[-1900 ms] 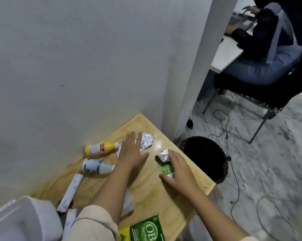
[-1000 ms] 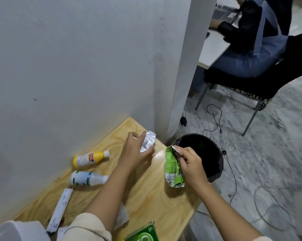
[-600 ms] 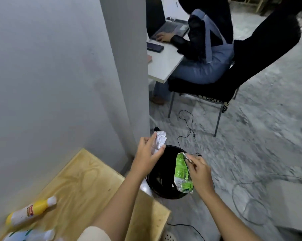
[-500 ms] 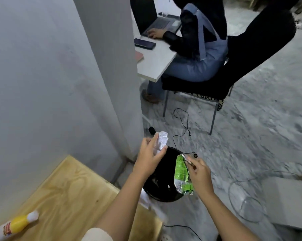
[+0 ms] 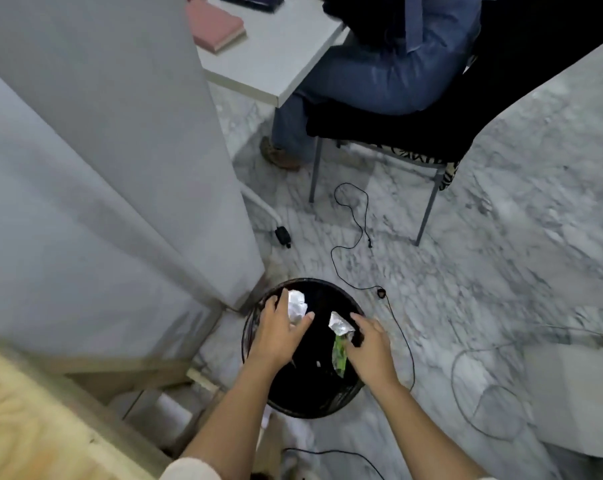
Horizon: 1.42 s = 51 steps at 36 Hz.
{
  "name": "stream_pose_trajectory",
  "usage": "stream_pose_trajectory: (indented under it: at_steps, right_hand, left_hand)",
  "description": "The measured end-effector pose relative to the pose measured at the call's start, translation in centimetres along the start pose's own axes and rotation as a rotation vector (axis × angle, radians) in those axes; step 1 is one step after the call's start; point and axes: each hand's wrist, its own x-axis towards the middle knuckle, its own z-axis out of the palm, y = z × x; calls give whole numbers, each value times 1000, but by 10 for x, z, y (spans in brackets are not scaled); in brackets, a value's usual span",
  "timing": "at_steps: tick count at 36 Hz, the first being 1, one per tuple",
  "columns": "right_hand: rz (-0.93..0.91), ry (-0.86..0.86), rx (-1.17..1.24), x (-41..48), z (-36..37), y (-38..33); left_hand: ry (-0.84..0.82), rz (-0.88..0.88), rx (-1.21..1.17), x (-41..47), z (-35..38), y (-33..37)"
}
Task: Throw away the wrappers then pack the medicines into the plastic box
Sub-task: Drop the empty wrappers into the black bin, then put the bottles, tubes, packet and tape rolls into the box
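- Hands are both held over the black bin, which stands on the grey marble floor
- Left hand is over the left side of the bin's mouth; its thumb and fingers pinch a crumpled silver wrapper
- Right hand is over the right side of the bin's mouth; its fingers are closed on a green and silver wrapper, which hangs down from the fingers into the dark of the bin
- Both wrappers are over the open bin, near each other but not touching
- Inside the bin it is too dark to tell what lies at the bottom
- A corner of the wooden table shows at the bottom left, beside the bin; no medicines or plastic box can be seen in this view
- A white wall stands to the left of the bin
- A thin black cable curls on the floor behind the bin
- Further back, another person in jeans sits on a black chair at a white desk with a pink book on it
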Motion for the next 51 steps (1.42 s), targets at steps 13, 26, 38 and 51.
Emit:
stream_pose_trajectory:
  at_steps: [13, 26, 38, 51]
  right_hand:
    - [-78, -15, -60, -39, -34, -78]
    - [-406, 11, -43, -179, -49, -222]
    - [-718, -100, -45, -331, 40, -313]
    - [-858, -348, -127, -439, 158, -308]
  left_hand:
    - [44, 48, 240, -51, -82, 37]
    - [372, 150, 167, -233, -226, 45]
    - [740, 75, 141, -437, -321, -82]
    - [1143, -359, -37, -628, -300, -257]
